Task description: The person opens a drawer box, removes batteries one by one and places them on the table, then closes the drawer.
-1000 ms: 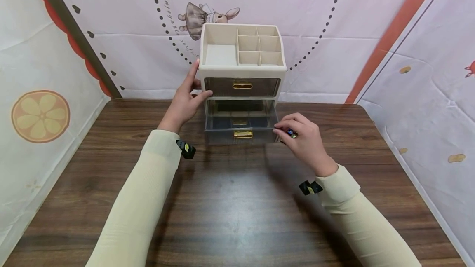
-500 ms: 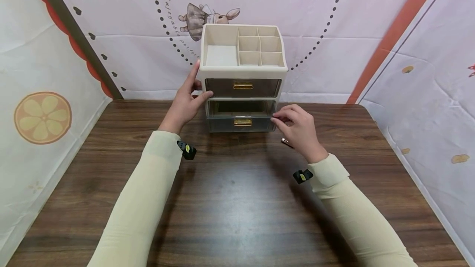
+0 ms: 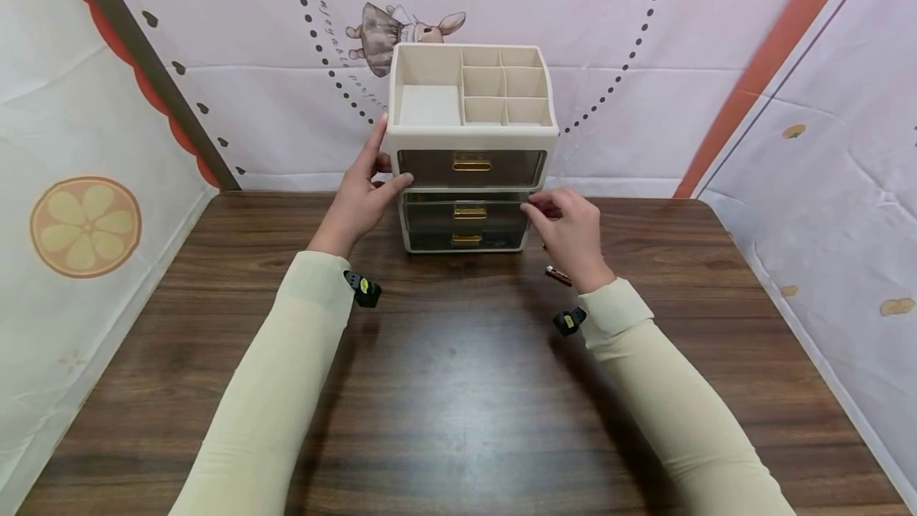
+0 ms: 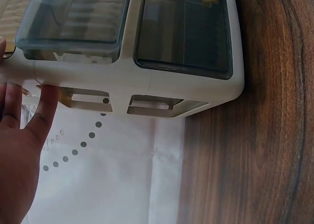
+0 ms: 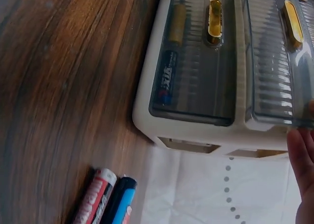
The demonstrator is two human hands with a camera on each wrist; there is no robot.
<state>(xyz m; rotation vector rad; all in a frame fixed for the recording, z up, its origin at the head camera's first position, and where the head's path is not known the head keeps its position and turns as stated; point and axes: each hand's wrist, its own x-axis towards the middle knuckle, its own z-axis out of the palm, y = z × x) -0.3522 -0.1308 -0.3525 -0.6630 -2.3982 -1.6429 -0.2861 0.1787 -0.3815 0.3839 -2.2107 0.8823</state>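
Observation:
A cream desktop drawer organizer (image 3: pixel 466 138) with smoky clear drawers and gold handles stands at the back of the table. My left hand (image 3: pixel 361 201) grips its left side, thumb on the front frame and fingers along the side wall. With thumb and fingers, my right hand (image 3: pixel 571 233) pinches the right edge of the middle drawer (image 3: pixel 430 219). In the right wrist view that drawer (image 5: pixel 274 72) sticks out slightly from the frame. The bottom drawer (image 5: pixel 201 82) is closed, and a dark battery with white lettering (image 5: pixel 167 74) shows through its front.
Beside the organizer's right side lie a red battery (image 5: pixel 95 197) and a blue and black battery (image 5: pixel 120 199); one battery (image 3: pixel 559 275) shows past the right hand in the head view. The top tray (image 3: pixel 427 106) has several compartments. A printed cloth (image 3: pixel 609 6) hangs behind.
The middle drawer has slid back from well pulled out to nearly closed, the right hand moving inward with it. The left hand has stayed on the organizer's side. A battery has come into view.

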